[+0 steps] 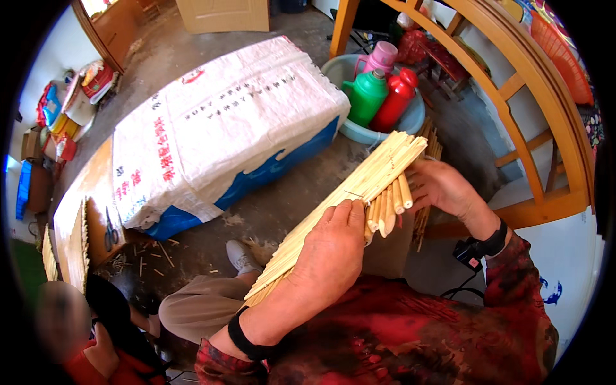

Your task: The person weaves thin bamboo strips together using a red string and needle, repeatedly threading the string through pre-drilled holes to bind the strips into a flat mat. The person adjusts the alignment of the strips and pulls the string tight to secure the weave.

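left hand [330,247]: nearest the camera, palm down, clamped over the near half of the mat [350,199]; thumb side sits where the loose sticks start.
right hand [443,186]: fingers curled shut around the mat's far edge from behind, just under its top end.
mat: flat panel of pale bamboo sticks, held in the air over the lap, running from near the left wrist up and right toward the basin.
loose sticks [388,208]: short bunch hanging off the mat's right edge between the two hands, ends uneven, not lined up with the panel.
progress: judging by this, most of the panel is already joined and flush; the hanging bunch looks like what's left. Binding itself too small to tell.
floor [282,205]: offcuts lie scattered by the shoe [242,255]; open concrete between knee and sack.
sack [224,122]: big white woven bale, left of the mat's far tip, apart from it.
basin [378,125]: holds green, red and pink flasks, just beyond the mat's top end; tightest edge.
chair frame [526,83]: wooden, arcs along the right side, near the right hand's elbow room.
counter [74,224]: far left, carries a finished-looking mat and scissors [110,232].
other person: lower left, well apart from both hands.
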The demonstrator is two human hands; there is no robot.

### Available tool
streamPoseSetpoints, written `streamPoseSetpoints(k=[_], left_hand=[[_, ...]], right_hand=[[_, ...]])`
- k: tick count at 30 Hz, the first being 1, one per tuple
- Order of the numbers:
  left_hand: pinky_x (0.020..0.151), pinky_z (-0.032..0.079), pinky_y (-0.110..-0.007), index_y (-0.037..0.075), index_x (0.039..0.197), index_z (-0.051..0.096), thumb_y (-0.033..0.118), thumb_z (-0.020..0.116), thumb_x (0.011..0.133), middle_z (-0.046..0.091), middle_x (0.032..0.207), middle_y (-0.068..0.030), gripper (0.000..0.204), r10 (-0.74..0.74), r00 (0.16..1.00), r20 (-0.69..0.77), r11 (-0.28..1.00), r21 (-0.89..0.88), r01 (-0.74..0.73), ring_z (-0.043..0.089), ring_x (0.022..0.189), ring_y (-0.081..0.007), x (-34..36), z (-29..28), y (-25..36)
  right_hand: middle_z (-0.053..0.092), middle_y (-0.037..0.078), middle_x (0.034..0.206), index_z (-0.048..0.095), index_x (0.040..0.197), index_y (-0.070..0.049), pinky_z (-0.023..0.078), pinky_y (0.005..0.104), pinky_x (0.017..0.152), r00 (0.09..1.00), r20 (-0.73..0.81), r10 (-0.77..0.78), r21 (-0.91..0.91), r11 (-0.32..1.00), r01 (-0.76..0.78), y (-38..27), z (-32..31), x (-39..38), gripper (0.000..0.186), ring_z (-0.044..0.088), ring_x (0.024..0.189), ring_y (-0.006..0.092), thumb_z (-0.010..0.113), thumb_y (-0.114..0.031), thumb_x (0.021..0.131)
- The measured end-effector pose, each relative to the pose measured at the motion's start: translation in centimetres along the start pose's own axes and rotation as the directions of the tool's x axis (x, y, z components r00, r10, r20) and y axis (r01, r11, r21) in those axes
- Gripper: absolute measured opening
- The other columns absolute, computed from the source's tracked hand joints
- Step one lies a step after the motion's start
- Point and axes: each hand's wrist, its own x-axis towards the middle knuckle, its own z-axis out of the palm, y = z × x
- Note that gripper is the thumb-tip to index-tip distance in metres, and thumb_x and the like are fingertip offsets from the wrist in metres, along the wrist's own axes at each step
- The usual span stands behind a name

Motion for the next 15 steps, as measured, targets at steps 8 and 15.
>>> streamPoseSetpoints(k=[8, 15], left_hand=[[0.084, 0.049, -0.032, -0.017, 0.109, 0.055, 0.009, 0.052, 0.077, 0.055, 0.105, -0.0253, 0.042, 0.241, 0.968, 0.063, 0.903, 0.35, -0.248, 0.055, 0.093, -0.0315, -0.4, -5.1, 6.1], [0.087, 0.051, -0.037, -0.018, 0.111, 0.058, 0.012, 0.053, 0.08, 0.057, 0.112, -0.0308, 0.044, 0.379, 0.917, 0.122, 0.694, 0.618, -0.369, 0.058, 0.101, -0.0355, -3.0, -5.3, 11.4]], right_hand=[[0.052, 0.012, 0.132, 0.043, 0.139, -0.011, 0.048, 0.0509, 0.095, 0.964, -0.04, -0.264, 0.389, 0.884, 0.258, -1.2, 2.1, -3.9, 0.061, 0.059, 0.112, 0.0315, 0.042, -0.056, 0.098], [0.056, 0.01, 0.129, 0.046, 0.133, -0.004, 0.042, 0.0383, 0.104, 0.808, -0.194, -0.556, 0.463, 0.674, 0.575, -0.4, 4.6, -10.1, 0.044, 0.054, 0.118, 0.0231, 0.052, -0.03, 0.098]])
